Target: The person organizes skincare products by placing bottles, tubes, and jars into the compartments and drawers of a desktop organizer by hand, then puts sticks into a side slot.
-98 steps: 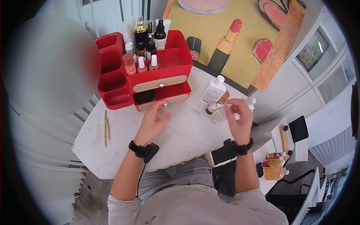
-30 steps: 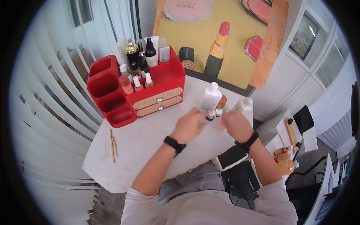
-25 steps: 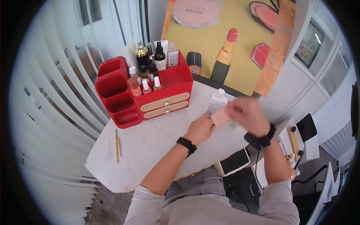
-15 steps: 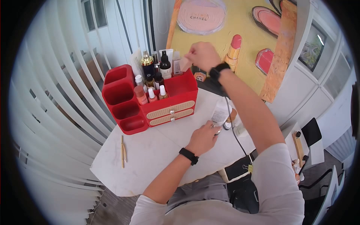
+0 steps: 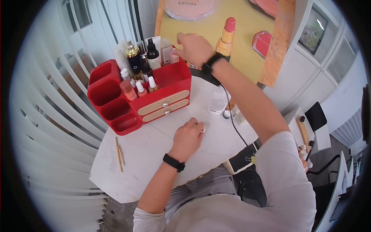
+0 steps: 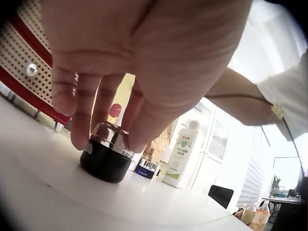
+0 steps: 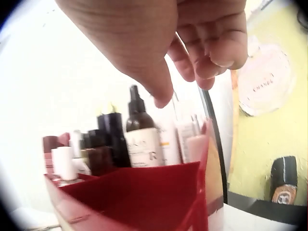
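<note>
1. Right hand [image 5: 195, 48] hovers with loosely curled fingers, holding nothing, above the pink tube [image 5: 173, 58] standing in the red organizer [image 5: 176, 87]; withdraw straight up, I judge
2. Left hand [image 5: 187, 137] pinches the small dark jar [image 6: 105, 155] on the table [image 5: 150, 154]; keep it upright

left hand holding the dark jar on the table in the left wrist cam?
Yes, the left hand pinches the silver lid of the small dark jar standing on the white table.

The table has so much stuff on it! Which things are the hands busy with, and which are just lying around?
In use:
left hand gripping a small dark jar;
right hand above the red organizer, by a pink tube standing in it.

Lying about:
white bottle;
two gold sticks;
lipstick painting.
</note>
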